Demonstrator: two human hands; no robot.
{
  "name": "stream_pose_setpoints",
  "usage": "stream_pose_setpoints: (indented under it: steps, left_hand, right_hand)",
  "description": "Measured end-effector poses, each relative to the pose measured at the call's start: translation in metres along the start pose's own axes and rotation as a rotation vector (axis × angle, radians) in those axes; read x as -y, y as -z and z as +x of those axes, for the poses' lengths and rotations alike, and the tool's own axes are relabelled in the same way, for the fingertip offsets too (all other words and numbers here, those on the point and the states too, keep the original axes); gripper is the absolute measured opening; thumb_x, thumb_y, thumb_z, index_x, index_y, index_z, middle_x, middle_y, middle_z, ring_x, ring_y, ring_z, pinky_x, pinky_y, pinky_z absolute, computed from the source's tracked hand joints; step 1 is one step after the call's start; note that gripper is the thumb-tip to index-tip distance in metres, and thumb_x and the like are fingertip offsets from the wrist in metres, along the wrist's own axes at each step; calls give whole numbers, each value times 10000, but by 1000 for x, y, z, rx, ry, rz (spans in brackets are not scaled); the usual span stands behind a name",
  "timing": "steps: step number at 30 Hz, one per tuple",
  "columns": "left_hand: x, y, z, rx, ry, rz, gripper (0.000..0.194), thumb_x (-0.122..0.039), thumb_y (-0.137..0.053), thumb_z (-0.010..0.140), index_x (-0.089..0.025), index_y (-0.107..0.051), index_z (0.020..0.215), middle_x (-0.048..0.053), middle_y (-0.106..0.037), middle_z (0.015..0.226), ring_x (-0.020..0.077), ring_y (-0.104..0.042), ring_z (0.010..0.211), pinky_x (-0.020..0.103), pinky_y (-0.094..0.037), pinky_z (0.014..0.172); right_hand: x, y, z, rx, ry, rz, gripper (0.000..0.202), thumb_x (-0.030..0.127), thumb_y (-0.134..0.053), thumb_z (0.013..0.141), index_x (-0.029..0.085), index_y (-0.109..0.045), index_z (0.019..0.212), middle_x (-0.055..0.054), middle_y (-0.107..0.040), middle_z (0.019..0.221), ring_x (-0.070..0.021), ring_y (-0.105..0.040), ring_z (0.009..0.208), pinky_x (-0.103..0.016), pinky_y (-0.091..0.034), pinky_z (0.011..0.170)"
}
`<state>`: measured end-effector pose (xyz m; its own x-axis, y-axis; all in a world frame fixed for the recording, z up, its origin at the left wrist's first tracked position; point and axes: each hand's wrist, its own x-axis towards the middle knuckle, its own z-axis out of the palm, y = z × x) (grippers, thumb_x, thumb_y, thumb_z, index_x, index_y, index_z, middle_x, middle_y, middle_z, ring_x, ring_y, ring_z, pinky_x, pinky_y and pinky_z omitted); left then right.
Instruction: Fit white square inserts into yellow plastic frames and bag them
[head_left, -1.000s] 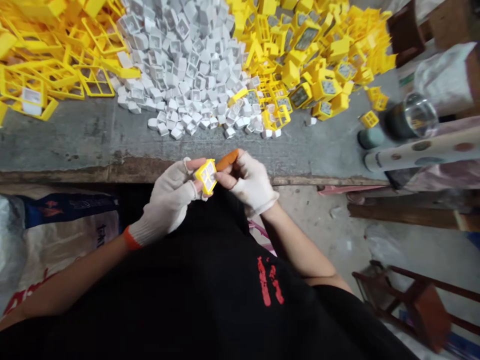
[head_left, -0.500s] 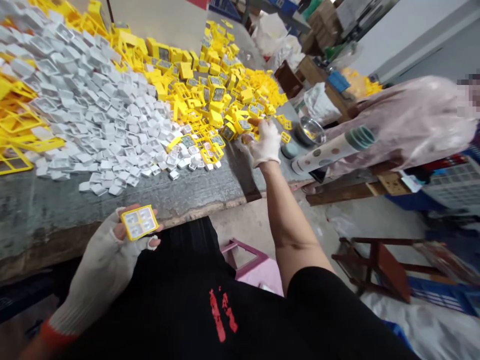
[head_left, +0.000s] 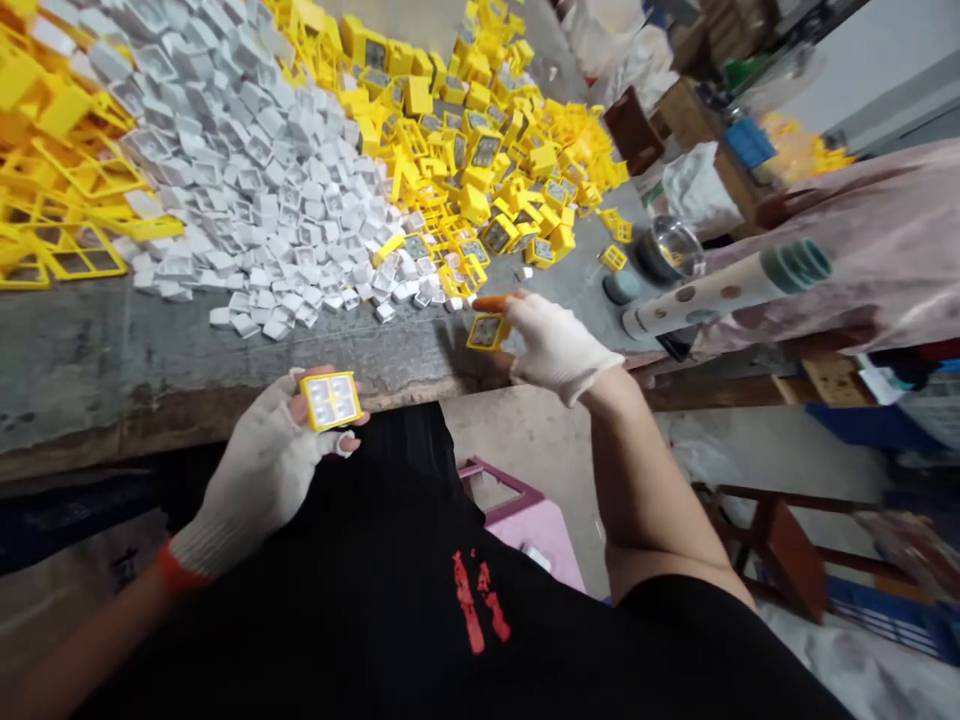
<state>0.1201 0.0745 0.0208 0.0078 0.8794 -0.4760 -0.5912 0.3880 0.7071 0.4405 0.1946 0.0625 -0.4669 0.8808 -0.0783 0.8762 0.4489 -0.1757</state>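
Observation:
My left hand (head_left: pixel 274 440), in a white fingerless glove, holds a yellow frame with four white cups (head_left: pixel 331 400) in front of the table edge. My right hand (head_left: pixel 551 340), gloved the same way, grips a yellow box-like piece with a grey face (head_left: pixel 486 331) between thumb and fingers just above the table's front edge. Beyond it lies a heap of similar yellow boxes (head_left: pixel 476 200). A big heap of small white cups (head_left: pixel 277 190) spreads left of them, and yellow grid frames (head_left: pixel 82 225) lie at the far left.
On the grey table (head_left: pixel 112 350), to the right, stand a metal bowl (head_left: pixel 670 250), a round grey-green lid (head_left: pixel 622 288) and a white patterned tumbler (head_left: pixel 701 295) lying tilted. A pink stool (head_left: pixel 536 540) is below, and a wooden chair (head_left: pixel 787 550) at right.
My right hand has come back from the yellow heap toward me, bringing a yellow box piece. My left hand still holds its yellow frame with white cups. The camera view has shifted.

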Motion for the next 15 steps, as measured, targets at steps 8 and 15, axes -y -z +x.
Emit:
stream_pose_setpoints:
  steps: [8, 15]
  left_hand:
    - [8, 0, -15, 18, 33, 6, 694, -489, -1134, 636, -234, -725, 1136, 48, -789, 1072, 281, -799, 867, 332, -603, 640]
    - [13, 12, -15, -12, 5, -46, 536, -459, -1034, 782, -233, -736, 1166, 77, -809, 1173, 273, -781, 902, 321, -569, 634]
  right_hand:
    - [50, -30, 26, 54, 241, 121, 777, 217, -699, 987, 213, -569, 1753, -173, -688, 1685, -382, -679, 1474, -546, -585, 1205]
    - [15, -49, 11, -32, 127, 203, 940, 299, -977, 820, 224, -636, 1693, -185, -688, 1699, -431, -674, 1509, -636, -572, 1263]
